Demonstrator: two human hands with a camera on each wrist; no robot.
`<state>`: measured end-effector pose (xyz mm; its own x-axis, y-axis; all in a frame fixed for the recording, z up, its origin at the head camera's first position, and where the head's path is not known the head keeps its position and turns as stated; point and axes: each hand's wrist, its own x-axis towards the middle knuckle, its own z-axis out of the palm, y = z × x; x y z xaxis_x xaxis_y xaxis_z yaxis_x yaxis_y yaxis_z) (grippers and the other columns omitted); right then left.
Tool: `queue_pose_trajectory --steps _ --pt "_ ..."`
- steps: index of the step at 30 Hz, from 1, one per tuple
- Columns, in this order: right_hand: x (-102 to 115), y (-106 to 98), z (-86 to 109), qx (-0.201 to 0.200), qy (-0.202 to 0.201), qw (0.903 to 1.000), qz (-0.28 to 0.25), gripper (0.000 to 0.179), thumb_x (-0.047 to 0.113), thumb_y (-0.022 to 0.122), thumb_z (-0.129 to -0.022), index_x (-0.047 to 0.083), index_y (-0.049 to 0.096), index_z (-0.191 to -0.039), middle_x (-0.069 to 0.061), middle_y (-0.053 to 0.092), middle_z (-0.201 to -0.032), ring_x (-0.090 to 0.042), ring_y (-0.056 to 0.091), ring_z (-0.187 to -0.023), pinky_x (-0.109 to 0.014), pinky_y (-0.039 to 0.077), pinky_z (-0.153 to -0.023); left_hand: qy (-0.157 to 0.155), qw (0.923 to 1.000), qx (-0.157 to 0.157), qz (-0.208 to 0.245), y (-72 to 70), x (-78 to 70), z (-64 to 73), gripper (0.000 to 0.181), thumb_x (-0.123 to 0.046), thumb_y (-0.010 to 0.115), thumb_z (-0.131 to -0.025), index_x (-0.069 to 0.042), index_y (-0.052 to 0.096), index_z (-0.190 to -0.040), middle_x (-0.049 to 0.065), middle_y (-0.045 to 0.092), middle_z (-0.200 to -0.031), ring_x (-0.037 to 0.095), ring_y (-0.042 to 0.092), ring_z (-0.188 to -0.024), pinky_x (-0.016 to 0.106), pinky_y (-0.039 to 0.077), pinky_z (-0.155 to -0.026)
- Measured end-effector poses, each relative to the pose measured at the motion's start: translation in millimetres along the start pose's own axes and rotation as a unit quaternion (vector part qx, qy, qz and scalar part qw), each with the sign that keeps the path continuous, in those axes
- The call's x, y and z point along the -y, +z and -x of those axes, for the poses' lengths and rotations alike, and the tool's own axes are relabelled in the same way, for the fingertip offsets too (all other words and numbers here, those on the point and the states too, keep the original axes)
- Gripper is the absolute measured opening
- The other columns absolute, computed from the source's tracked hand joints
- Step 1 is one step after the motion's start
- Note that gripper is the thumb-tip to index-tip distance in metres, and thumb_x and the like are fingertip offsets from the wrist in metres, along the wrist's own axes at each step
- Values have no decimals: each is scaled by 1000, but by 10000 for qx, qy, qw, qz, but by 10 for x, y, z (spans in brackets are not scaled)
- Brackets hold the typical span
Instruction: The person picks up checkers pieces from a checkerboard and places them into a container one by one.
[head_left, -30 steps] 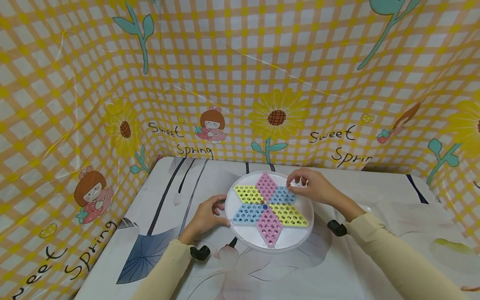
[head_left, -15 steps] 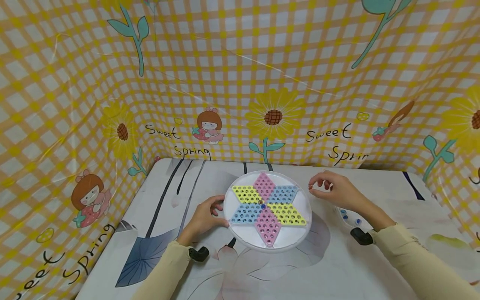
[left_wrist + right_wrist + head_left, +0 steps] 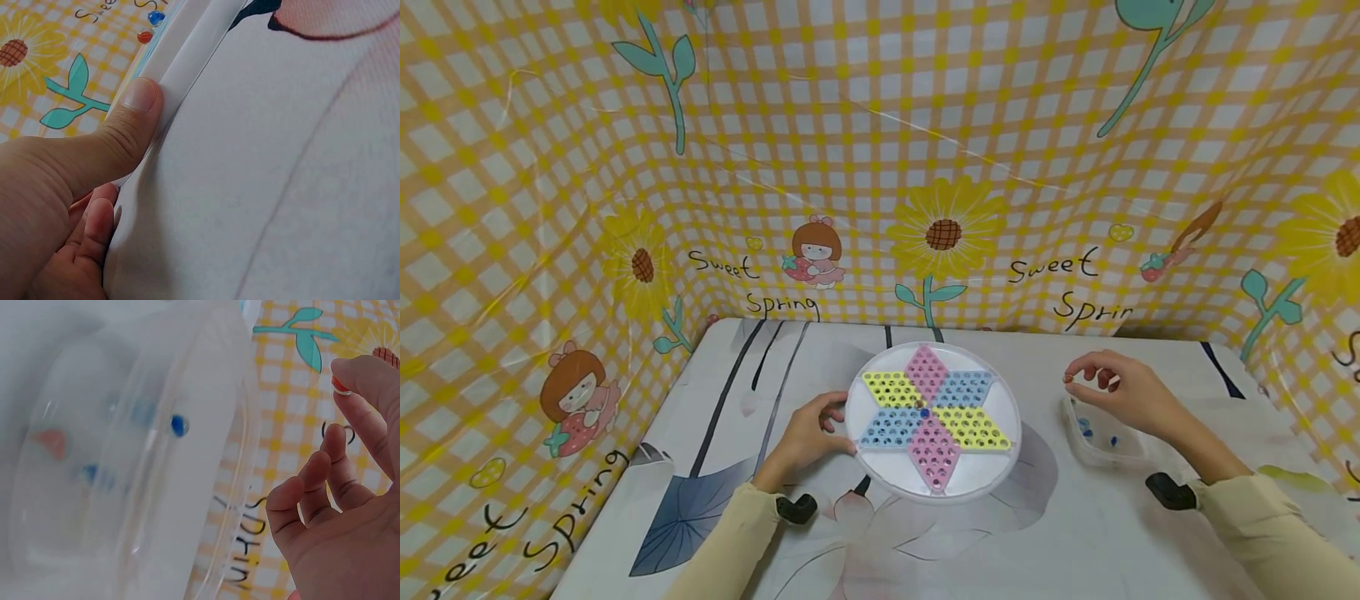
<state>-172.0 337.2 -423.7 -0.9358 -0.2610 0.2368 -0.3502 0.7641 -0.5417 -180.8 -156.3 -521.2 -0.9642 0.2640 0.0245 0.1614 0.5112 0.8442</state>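
Note:
A round white Chinese checkers board (image 3: pixel 880 479) with a pink, yellow and blue star lies on the table. At its centre sit a blue marble (image 3: pixel 924 413) and an orange-red marble (image 3: pixel 144 37). My left hand (image 3: pixel 807 435) holds the board's left rim, its thumb (image 3: pixel 139 103) on the edge and its fingers partly hidden behind it. Right of the board, my right hand (image 3: pixel 1123 390) pinches a red marble (image 3: pixel 340 385) between thumb and forefinger, the other fingers loosely curled. That hand is above the far side of a clear plastic box (image 3: pixel 1108 461).
Several blue marbles (image 3: pixel 1084 427) and a reddish one (image 3: pixel 53 442) show inside the box. A printed cloth covers the table (image 3: pixel 977 550). Yellow checked fabric (image 3: pixel 850 125) hangs as a wall behind and at the sides.
My right hand has moved right from over the board's upper right to above the box, still pinching the red marble. The box has come into view. My left hand stays on the rim.

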Motion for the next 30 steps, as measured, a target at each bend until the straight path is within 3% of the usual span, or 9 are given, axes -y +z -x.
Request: queue_pose_trajectory --steps 9,30 --pt "-181 -80 134 -216 -113 9995 -185 13 13 79 -91 16 74 -102 -2 59 -91 -12 50 -73 -24 40 -61 -44 10000 -26 44 -4 -20 5 86 -15 98 -67 -12 58 -143 3 68 -104 17 57 -86 31 48 -76" --pt "-419 -49 224 -169 373 9991 -104 12 18 77 -94 12 74 -104 -7 58 -92 -12 49 -73 -26 39 -59 -34 10000 -2 38 -7 -21 13 86 -15 98 -67 -11 58 -143 3 68 -104 16 57 -85 30 48 -75"
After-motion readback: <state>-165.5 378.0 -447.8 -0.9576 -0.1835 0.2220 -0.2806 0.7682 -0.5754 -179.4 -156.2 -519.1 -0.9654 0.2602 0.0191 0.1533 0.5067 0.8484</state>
